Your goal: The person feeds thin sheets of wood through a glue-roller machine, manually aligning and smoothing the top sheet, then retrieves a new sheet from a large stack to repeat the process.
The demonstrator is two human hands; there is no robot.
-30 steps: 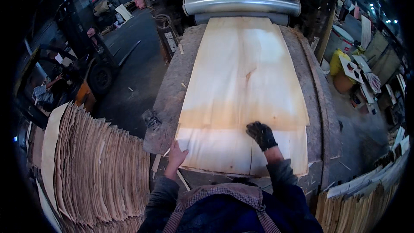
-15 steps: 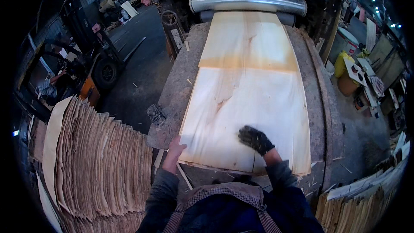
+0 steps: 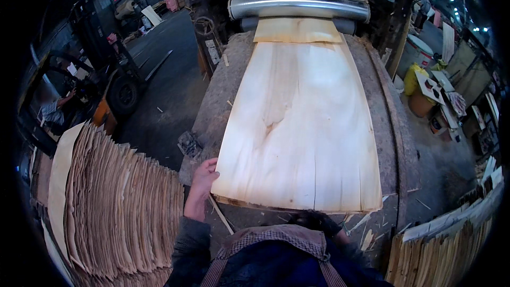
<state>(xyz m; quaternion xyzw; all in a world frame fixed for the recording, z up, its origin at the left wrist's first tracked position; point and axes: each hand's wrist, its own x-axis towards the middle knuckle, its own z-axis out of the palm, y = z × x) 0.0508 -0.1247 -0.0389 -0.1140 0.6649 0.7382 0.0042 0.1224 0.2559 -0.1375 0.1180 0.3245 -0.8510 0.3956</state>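
Observation:
A stack of pale wood veneer sheets [image 3: 297, 122] lies lengthwise in front of me. A separate veneer sheet [image 3: 297, 31] overlaps its far end and reaches under the shiny metal roller [image 3: 300, 6]. My bare left hand [image 3: 202, 182] is at the stack's near left corner, fingers loosely bent and slightly apart against the edge. Close to my body, just below the stack's near edge, is my right hand [image 3: 319, 223] in a dark glove. Its fingers blend into the dark clothing, so their grip is hidden.
Beneath the stack is a worn table [image 3: 212, 111] with wood scraps. Tall veneer piles stand at left [image 3: 122, 196] and right [image 3: 441, 255]. A forklift [image 3: 101, 90] with a person in it is at the far left. Buckets and a yellow bag [image 3: 413, 78] sit at the right.
The overlapping veneer sheet has moved away from me, farther under the roller. My right hand has drawn back from the top sheet toward my body. My left hand stays near the left corner.

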